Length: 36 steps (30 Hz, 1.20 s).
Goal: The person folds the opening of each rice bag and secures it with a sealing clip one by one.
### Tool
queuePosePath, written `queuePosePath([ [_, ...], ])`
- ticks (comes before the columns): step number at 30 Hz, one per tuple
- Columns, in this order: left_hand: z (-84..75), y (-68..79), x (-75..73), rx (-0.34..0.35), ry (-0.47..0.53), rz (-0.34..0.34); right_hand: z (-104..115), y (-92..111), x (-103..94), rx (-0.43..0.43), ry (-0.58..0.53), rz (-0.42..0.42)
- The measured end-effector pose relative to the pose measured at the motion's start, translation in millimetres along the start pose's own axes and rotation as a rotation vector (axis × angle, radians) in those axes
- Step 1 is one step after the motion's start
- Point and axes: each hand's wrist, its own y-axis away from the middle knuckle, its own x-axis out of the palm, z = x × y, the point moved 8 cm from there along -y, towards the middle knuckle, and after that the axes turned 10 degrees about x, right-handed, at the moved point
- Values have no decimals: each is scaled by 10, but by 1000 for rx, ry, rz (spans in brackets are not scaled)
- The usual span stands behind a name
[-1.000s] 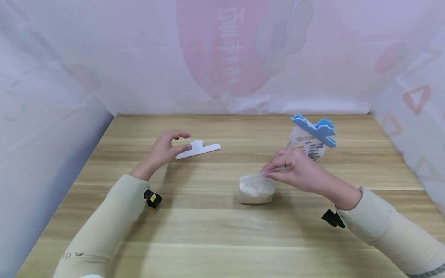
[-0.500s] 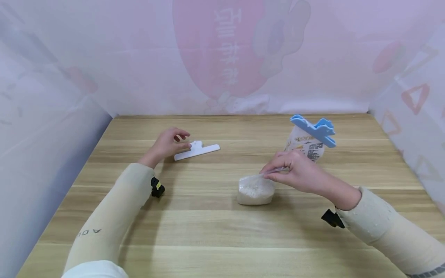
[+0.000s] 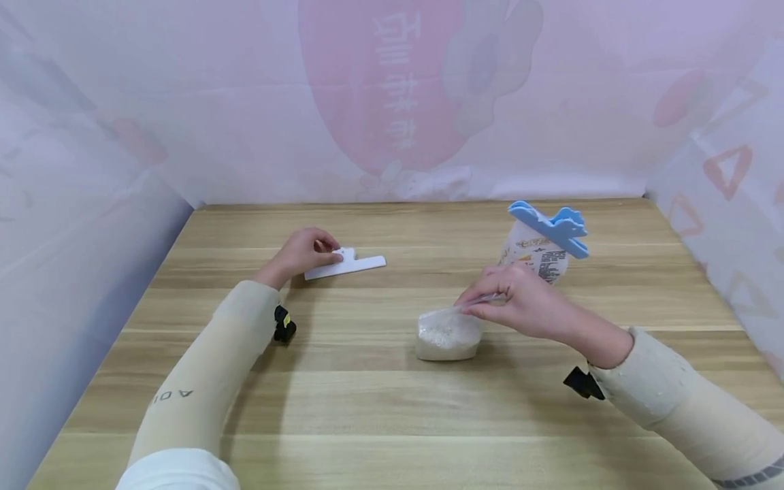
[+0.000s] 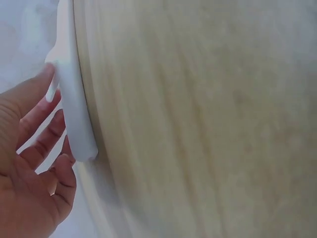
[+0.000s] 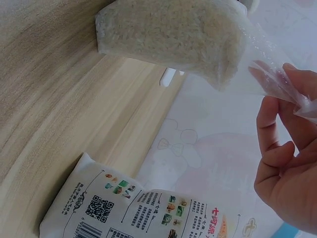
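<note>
On the left of the table, a white bag clip [image 3: 346, 266] lies with its long bar toward me. My left hand [image 3: 306, 250] pinches its handle; in the left wrist view the thumb [image 4: 37, 89] presses one side and the other fingers curl behind. Right of centre stands a clear plastic bag of rice [image 3: 448, 336]. Its gathered top is pinched between thumb and fingers of my right hand [image 3: 517, 299]. The right wrist view shows the rice [image 5: 173, 34] through the film, with the bag's neck [image 5: 277, 84] running into the fingers.
Behind my right hand stands a printed white packet [image 3: 539, 255], its top closed by a blue bag clip [image 3: 548, 228]. The wooden table [image 3: 367, 422] is bounded by printed white cloth walls [image 3: 245, 136] at the back and both sides.
My left hand has moved slightly forward and right, and its fingers have closed onto the white clip's handle. The right hand keeps its hold on the rice bag.
</note>
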Motion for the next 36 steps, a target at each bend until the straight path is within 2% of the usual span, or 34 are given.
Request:
queuePosePath([
  [4,-30,-25,46,4,6,26,1,-7,-5,-10,-3,-6],
  [9,-81,-23,29,-1,35,33,3,-14,-18,-25,-12,-16],
  [16,-140,-7,48,18,81,54,-6,-22,-29,6,-13,-8],
  [22,-177,65,94,15,47,61,-29,-19,5,24,-41,7],
  [26,-232,133,117,-5,88,58,-47,-19,24,26,-43,5],
  [36,-410,289,69,20,220,10,-67,-7,33,37,-39,7],
])
